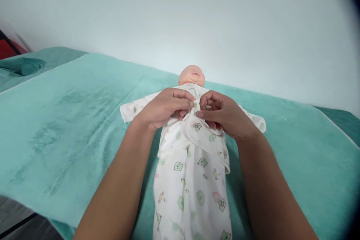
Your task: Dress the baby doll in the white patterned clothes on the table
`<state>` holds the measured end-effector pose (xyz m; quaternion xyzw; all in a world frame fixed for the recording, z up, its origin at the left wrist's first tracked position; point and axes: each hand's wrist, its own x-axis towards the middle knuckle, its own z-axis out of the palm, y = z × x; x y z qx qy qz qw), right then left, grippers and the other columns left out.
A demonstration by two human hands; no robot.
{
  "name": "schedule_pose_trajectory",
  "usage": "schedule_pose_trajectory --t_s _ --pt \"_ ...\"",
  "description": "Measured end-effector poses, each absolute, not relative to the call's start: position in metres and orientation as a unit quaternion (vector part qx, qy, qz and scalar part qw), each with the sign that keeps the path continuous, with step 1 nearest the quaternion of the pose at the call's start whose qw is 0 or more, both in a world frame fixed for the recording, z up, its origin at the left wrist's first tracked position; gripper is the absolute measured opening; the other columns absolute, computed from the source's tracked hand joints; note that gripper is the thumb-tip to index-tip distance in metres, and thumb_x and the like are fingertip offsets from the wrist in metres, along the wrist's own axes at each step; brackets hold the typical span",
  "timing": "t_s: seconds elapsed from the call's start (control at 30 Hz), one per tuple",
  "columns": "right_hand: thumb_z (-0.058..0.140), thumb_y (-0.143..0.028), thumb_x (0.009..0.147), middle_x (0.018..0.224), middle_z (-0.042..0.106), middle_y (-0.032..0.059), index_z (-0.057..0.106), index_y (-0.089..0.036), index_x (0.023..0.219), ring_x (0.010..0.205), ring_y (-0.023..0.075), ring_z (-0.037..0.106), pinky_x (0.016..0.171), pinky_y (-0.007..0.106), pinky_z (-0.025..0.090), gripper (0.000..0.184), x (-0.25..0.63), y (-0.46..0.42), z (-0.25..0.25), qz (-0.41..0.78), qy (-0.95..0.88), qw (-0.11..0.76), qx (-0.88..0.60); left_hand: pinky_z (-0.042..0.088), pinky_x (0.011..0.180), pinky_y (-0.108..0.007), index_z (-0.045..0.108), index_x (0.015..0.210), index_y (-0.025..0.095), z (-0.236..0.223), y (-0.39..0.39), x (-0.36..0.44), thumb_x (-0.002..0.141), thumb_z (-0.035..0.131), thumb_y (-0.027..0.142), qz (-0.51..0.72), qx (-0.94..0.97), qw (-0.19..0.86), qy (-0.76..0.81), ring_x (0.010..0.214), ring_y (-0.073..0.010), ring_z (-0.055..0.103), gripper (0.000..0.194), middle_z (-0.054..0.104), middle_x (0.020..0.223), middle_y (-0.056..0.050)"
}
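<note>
A baby doll point(192, 74) lies on its back on a teal blanket point(70, 120), head away from me. It wears a white printed garment point(191, 172) with small green animals. My left hand point(164, 107) and my right hand point(222, 114) meet over the doll's chest. Both pinch the garment's front edges together where the flaps overlap. The fingers of each hand are curled and pressed on the cloth. The doll's sleeves spread out to either side under my hands.
The teal blanket covers a wide bed that runs to a pale wall point(197, 15) behind. A darker green pillow point(22, 65) lies at the far left, with something red point(8, 48) behind it. The bed's near-left edge drops to a grey floor point(17, 221).
</note>
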<state>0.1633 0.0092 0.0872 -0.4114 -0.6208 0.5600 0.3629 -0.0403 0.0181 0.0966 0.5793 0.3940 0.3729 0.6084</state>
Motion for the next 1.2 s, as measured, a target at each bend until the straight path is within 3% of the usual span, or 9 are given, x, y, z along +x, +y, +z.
schedule_pose_trajectory --t_s 0.3,0.6,0.8,1.0,1.1,1.2 --pt "0.087 -0.035 0.069 0.059 0.052 -0.008 0.056 -0.022 0.082 0.042 0.0058 0.044 0.037 0.02 0.028 0.036 0.163 0.01 0.087 0.565 -0.622 0.355 -0.41 0.041 0.05 -0.018 0.073 0.073 0.015 0.093 0.023 -0.045 0.074 0.069 0.016 0.352 0.608 0.623 0.345 0.053 -0.0046 0.048 0.005 0.058 0.067 0.001" --pt "0.085 -0.033 0.073 0.06 0.053 -0.0081 0.058 -0.022 0.087 0.044 0.0059 0.045 0.039 0.02 0.029 0.032 0.167 0.011 0.085 0.577 -0.634 0.357 -0.371 0.042 0.051 -0.019 0.072 0.078 0.016 0.099 0.018 -0.043 0.08 0.067 0.021 0.335 0.622 0.608 0.363 0.056 -0.0069 0.051 0.007 0.056 0.062 0.002" --pt "0.075 -0.04 0.084 0.054 0.05 -0.0076 0.06 -0.023 0.09 0.044 0.0075 0.043 0.039 0.02 0.026 0.023 0.168 0.012 0.083 0.578 -0.644 0.365 -0.343 0.035 0.049 -0.021 0.068 0.07 0.016 0.103 0.013 -0.048 0.083 0.064 0.027 0.29 0.666 0.575 0.375 0.053 -0.0073 0.045 0.018 0.055 0.059 0.0" --pt "0.074 -0.04 0.085 0.054 0.052 -0.0066 0.061 -0.023 0.092 0.046 0.0085 0.044 0.041 0.021 0.027 0.022 0.167 0.007 0.088 0.546 -0.665 0.353 -0.369 0.027 0.046 -0.022 0.069 0.068 0.016 0.11 0.012 -0.049 0.079 0.062 0.022 0.245 0.697 0.553 0.385 0.053 -0.0085 0.044 0.015 0.055 0.057 -0.001" --pt "0.07 -0.041 0.087 0.056 0.054 -0.0052 0.062 -0.021 0.089 0.048 0.009 0.047 0.044 0.022 0.03 0.021 0.164 0.002 0.089 0.492 -0.675 0.372 -0.404 0.025 0.045 -0.023 0.068 0.071 0.017 0.098 0.005 -0.046 0.083 0.061 0.029 0.297 0.676 0.544 0.399 0.048 -0.0075 0.037 0.018 0.052 0.055 0.001" --pt "0.065 -0.038 0.089 0.061 0.054 -0.0047 0.061 -0.022 0.085 0.051 0.0091 0.047 0.049 0.023 0.034 0.018 0.156 -0.01 0.083 0.422 -0.671 0.418 -0.445 0.029 0.049 -0.022 0.066 0.073 0.018 0.066 -0.025 -0.047 0.087 0.06 0.035 0.458 0.6 0.461 0.467 0.053 -0.0087 0.04 0.022 0.046 0.057 0.003"
